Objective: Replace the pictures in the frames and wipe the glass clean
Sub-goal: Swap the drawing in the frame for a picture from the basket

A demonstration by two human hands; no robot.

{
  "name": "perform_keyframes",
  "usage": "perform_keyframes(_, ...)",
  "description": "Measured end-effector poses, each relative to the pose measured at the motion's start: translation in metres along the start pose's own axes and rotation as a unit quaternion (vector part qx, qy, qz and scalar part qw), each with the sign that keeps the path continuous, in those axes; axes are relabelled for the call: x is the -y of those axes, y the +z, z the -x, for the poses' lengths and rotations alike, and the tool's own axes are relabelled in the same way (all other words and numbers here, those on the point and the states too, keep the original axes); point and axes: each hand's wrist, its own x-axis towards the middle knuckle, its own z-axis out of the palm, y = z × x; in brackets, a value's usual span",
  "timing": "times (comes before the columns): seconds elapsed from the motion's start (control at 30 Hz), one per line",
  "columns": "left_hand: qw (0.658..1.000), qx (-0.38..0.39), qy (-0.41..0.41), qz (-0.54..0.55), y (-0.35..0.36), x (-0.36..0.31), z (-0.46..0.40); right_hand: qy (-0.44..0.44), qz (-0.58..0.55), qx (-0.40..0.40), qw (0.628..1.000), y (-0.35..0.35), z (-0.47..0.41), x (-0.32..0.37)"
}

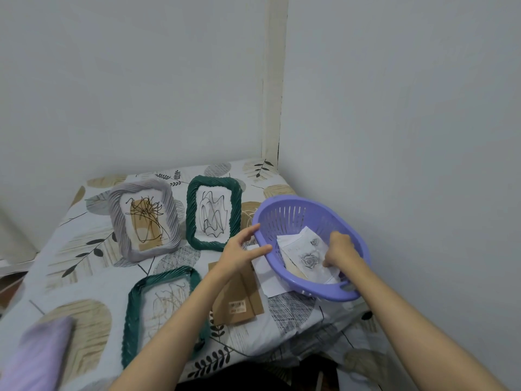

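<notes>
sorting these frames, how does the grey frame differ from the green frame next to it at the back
The grey frame is pale and looks larger; the green frame is dark teal. The grey one's picture shows dark scribbled lines over a tan shape, while the green one's shows black loops on plain white. Both have twisted rope-like borders, hold a picture and are apart from both hands.

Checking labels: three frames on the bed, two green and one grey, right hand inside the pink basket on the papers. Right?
Not quite: the head view shows the basket is purple, not pink. The rest holds: two green frames, one grey frame, and the right hand inside on the papers.
</notes>
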Motion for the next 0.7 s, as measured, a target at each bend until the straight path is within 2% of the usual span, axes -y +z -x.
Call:
perform_keyframes(0.1, 1.0, 0.007, -0.009, 0.007, -0.001, 0.003, -0.002, -0.022, -0.01, -0.044, 0.999, -0.001, -0.002, -0.004)
perform_keyframes(0.2, 1.0, 0.017, -0.027, 0.0, -0.002, 0.004, -0.001, -0.051, -0.069, -0.083, 0.993, -0.004, 0.002, -0.001)
perform_keyframes(0.27, 0.999, -0.008, 0.006, -0.044, -0.001, 0.001, 0.002, -0.082, -0.124, -0.133, 0.98, -0.004, 0.012, 0.006)
perform_keyframes(0.33, 0.994, -0.051, 0.075, -0.067, 0.004, -0.011, 0.011, -0.114, -0.173, -0.189, 0.96, -0.004, 0.028, 0.017)
perform_keyframes(0.4, 0.995, -0.038, 0.094, 0.008, 0.01, -0.027, 0.019, -0.159, -0.215, -0.214, 0.94, -0.001, 0.045, 0.029)
perform_keyframes(0.5, 0.99, 0.021, 0.007, 0.142, 0.011, -0.048, 0.031, -0.247, -0.238, -0.193, 0.919, 0.009, 0.063, 0.042)
perform_keyframes(0.57, 0.973, 0.04, -0.048, 0.223, 0.006, -0.054, 0.035, -0.275, -0.202, -0.161, 0.926, 0.015, 0.073, 0.047)
perform_keyframes(0.63, 0.957, 0.038, -0.054, 0.282, -0.001, -0.058, 0.038, -0.284, -0.172, -0.112, 0.937, 0.018, 0.083, 0.049)
perform_keyframes(0.7, 0.948, 0.014, -0.054, 0.313, -0.009, -0.058, 0.043, -0.291, -0.199, -0.046, 0.935, 0.018, 0.089, 0.051)
